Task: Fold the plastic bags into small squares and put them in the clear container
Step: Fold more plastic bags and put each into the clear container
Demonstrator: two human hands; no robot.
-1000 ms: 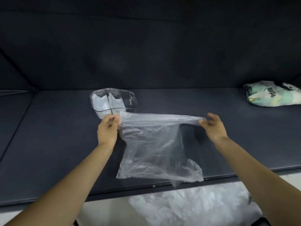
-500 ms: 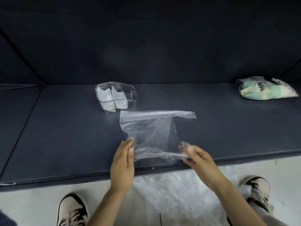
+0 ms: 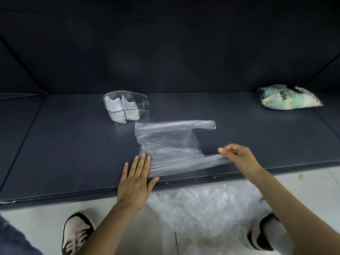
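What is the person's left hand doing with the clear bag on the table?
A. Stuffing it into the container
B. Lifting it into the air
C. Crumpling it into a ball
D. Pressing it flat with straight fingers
D: the left hand lies flat, fingers straight, on the near left edge of the plastic bag, which is spread on the table.

Left hand (image 3: 135,183) flat, fingers straight and spread, palm down; right hand (image 3: 237,156) fingers curled in pinch, both forearms extended forward.
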